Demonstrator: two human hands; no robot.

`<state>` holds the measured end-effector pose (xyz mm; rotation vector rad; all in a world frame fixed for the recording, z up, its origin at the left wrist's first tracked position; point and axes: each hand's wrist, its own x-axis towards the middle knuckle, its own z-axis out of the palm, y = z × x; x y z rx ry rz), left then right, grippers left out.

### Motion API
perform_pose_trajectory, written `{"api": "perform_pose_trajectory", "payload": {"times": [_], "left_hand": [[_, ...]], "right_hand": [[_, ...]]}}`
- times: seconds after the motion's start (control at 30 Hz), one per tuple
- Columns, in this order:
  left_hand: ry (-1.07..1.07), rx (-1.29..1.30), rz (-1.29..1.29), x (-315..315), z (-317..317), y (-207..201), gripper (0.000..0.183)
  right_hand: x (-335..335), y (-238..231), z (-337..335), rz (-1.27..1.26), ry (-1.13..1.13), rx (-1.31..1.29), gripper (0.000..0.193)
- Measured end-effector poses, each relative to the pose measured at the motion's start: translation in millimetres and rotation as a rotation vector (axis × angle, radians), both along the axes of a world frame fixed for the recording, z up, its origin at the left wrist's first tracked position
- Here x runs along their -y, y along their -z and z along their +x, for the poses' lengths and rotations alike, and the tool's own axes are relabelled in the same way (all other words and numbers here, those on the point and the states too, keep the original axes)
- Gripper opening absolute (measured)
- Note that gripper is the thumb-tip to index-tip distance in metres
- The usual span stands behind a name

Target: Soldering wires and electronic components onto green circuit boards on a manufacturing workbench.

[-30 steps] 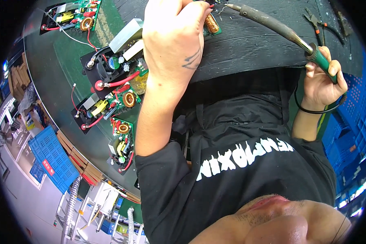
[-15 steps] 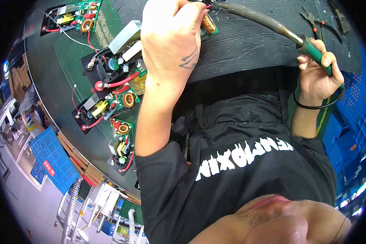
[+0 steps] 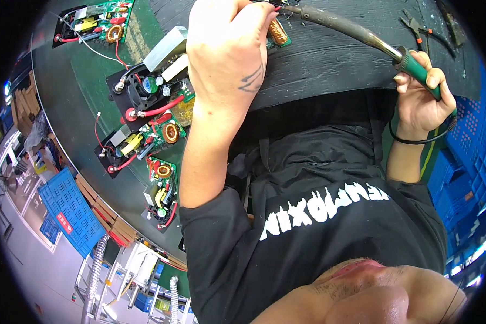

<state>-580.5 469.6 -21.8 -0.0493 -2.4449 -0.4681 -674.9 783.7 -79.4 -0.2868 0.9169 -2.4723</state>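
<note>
The circuit board [image 3: 287, 41] with its copper-wound coil [image 3: 278, 32] lies at the top edge of your view, on the dark surface [image 3: 329, 70], partly hidden by your left hand [image 3: 229, 48]. Your left fingers are bent in toward one another beside the coil, near a small red piece; their ends are partly cut off, so I cannot tell how far open they are or what they grip. The soldering iron [image 3: 351, 27] slants down to your right, its tip end close by those fingers. Your right hand [image 3: 424, 100] has its fingers closed around the iron's green handle, and a black cable [image 3: 416, 142] loops by your wrist. Beyond the iron lie cutters [image 3: 416, 31] with orange-and-black handles. To your left sit a fan unit [image 3: 143, 89], with a metal block [image 3: 166, 49] beside it, and three more board assemblies [image 3: 159, 129]. Farther out, a blue crate [image 3: 73, 208] stands tilted.
</note>
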Motion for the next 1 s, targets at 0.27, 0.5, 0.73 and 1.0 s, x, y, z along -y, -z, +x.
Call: {"api": "perform_pose_trajectory", "payload": {"times": [0.27,0.5,0.73,1.0], "left_hand": [[-0.001,0.014,0.010,0.0,2.1,-1.1,0.013],[0.001,-0.009,-0.005,0.8,0.7,1.2,0.013],[-0.010,0.013,0.010,0.2,1.8,0.5,0.013],[-0.015,0.040,0.021,1.0,1.2,-2.9,0.013]], "right_hand": [[-1.6,1.7,-0.4,-0.024,-0.003,0.013,0.040],[-3.4,2.2,-1.8,-0.036,-0.009,0.024,0.041],[-5.6,3.1,-1.8,-0.024,0.002,0.014,0.041],[-16.4,0.3,-2.9,-0.008,0.008,0.049,0.039]]}}
